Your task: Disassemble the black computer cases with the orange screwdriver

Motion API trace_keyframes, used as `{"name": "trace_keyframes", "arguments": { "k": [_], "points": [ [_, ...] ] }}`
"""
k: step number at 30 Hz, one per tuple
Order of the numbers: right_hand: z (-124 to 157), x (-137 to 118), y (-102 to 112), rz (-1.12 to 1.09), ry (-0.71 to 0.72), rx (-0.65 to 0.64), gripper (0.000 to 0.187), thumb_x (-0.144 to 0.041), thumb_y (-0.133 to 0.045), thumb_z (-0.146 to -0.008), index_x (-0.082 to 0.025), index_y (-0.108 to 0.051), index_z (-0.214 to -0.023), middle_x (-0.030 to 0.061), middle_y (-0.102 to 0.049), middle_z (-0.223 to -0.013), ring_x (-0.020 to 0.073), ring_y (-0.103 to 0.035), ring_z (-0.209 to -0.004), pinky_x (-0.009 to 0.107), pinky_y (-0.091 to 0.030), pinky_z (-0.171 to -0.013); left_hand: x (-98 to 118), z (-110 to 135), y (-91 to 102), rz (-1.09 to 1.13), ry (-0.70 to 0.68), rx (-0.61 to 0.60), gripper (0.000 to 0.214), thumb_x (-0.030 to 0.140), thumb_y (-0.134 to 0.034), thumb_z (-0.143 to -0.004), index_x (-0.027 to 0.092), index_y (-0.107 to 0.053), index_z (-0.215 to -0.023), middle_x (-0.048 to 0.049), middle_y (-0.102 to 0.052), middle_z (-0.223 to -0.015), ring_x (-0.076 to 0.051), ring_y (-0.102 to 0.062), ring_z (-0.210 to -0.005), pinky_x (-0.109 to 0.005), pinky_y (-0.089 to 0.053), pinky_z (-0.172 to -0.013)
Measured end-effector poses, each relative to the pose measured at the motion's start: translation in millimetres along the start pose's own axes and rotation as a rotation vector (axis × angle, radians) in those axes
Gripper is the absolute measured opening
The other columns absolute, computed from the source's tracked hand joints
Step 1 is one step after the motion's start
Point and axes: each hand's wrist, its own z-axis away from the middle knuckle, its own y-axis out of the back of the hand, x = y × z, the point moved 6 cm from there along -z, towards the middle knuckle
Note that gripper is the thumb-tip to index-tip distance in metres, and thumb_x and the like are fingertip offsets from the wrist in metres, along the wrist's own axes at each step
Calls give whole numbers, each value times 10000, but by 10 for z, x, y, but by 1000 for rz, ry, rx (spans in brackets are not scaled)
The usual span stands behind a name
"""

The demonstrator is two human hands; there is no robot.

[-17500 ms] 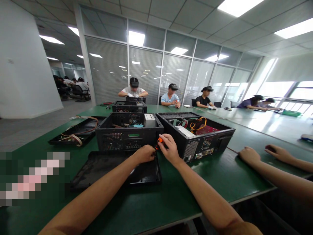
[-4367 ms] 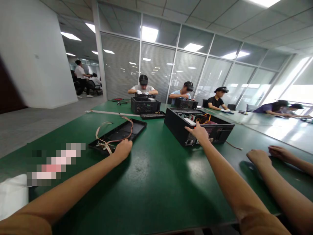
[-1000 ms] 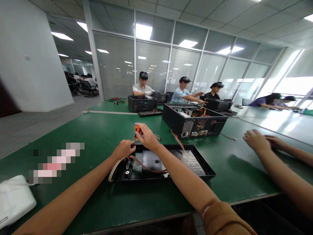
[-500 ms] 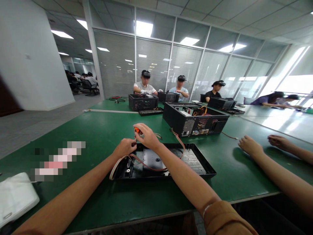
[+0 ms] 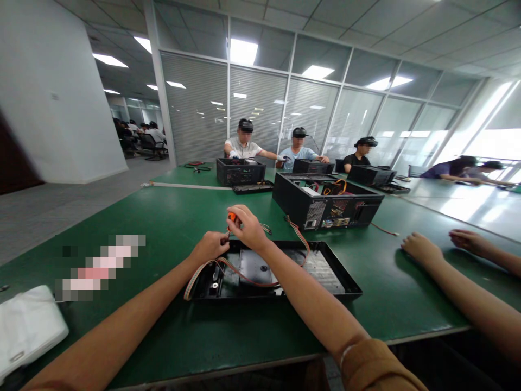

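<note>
My right hand (image 5: pixel 250 228) is closed around the orange handle of a screwdriver (image 5: pixel 232 216), held upright with its shaft pointing down. Close beside the shaft, my left hand (image 5: pixel 210 247) is closed in a pinch at the far left corner of a black computer case front panel (image 5: pixel 340 270). What its fingertips hold is hidden. The panel lies hollow side up on the table, below both hands. A multicoloured ribbon of wires (image 5: pixel 233 266) loops out over its left edge and back across it. My right forearm covers part of the panel.
Behind the panel stands an open black computer case (image 5: pixel 295 202) on the green table (image 5: pixel 163 336). A co-worker's hands (image 5: pixel 423 251) rest on the right. A white object (image 5: pixel 30 326) lies at the left. Across the table, several people sit with more cases (image 5: pixel 240 172).
The view has shifted slightly. My hands keep the same hold at the panel's corner. Across the table, one person's gloved hand now reaches towards a neighbour, whose computer case has moved right.
</note>
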Motion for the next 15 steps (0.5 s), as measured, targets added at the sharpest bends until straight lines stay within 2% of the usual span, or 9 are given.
{"name": "trace_keyframes", "arguments": {
  "k": [5, 11, 15],
  "points": [
    [-2, -45, -3, 15, 41, -19, 304, -203, -446, -814, -191, -499, -1113, 85, -515, -1046, 152, -500, -971, 281, -428, -840, -6, -4, -7, 0, 33, -7, 159, 201, -486, -722, 154, -610, -634, -1, -587, -576, -87, -476, -515, -201, -287, -530],
    [2, 9, 28, 57, -74, 7, 263, -262, -514, -789, -197, -542, -1043, 83, -460, -1063, 108, -522, -721, 253, -453, -733, -7, -3, -13, 12, 20, -19, 153, 212, -487, -719, 162, -607, -638, 3, -589, -581, -92, -490, -523, -199, -303, -540],
    [-7, 19, 39, 92, -106, 52, 240, -342, -559, -768, -204, -575, -963, 66, -463, -1007, 108, -517, -705, 241, -441, -716, -17, -1, -15, 20, 40, -16, 150, 216, -483, -716, 167, -602, -640, 5, -584, -576, -95, -487, -520, -203, -301, -537]
  ]
}}
